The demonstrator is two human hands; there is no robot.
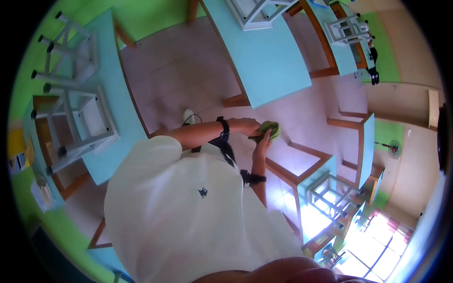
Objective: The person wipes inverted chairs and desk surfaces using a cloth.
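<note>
Over on the left, stools sit seat-down on a blue table, black-capped legs in the air, probably parked that way to keep them off the floor. A white shoe peeks out past the person's shirt. Here comes the left arm, reaching across from its sleeve, nearly level, black band at the wrist, and the left hand closes on the near side of a green cloth. That cloth is up in front of the body, bunched between both hands over the floor, perhaps held from two sides so neither end slips. Its far fingers are hidden, so I can't tell how tightly they press. The right hand meets it from below in the view, forearm upright, wrist banded too, thumb laid along the cloth and pinching it. Further right, another upturned stool rests on a table, then a fan by the wall.
</note>
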